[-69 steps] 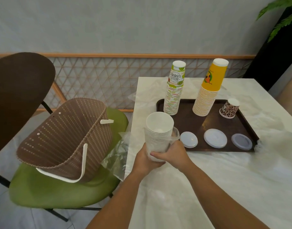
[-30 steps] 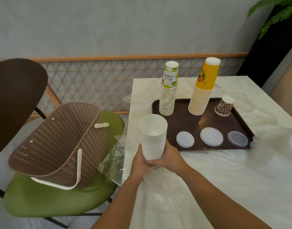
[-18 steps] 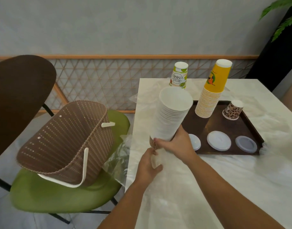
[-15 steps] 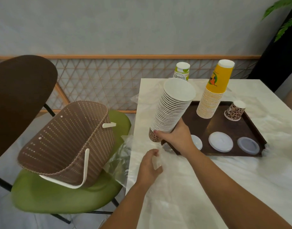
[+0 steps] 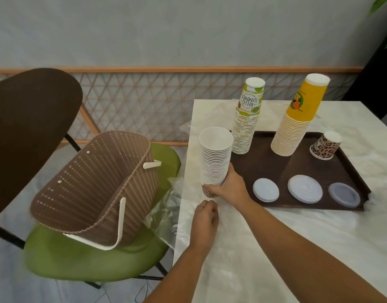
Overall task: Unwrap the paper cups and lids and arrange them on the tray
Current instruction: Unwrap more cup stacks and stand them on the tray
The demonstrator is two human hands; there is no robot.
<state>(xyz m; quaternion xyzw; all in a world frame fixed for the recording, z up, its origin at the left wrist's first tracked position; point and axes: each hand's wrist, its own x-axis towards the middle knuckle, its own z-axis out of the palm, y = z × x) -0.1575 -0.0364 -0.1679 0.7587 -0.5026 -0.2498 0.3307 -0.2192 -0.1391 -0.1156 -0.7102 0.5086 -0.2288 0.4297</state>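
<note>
My right hand (image 5: pixel 228 189) gripped the base of a tall stack of white-lined paper cups (image 5: pixel 215 159), upright just left of the dark brown rectangular tray (image 5: pixel 354 171). My left hand (image 5: pixel 204 219) pinched crinkled clear plastic wrap (image 5: pixel 166 213) below. One stack (image 5: pixel 247 119) behind read "HELLO SUMMER".

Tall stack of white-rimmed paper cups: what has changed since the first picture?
The clear plastic wrapper is off; the stack of white-rimmed paper cups is held by the right hand alone; the left hand grips the wrapper. Brown tray, lids, other cups: unchanged.
</note>
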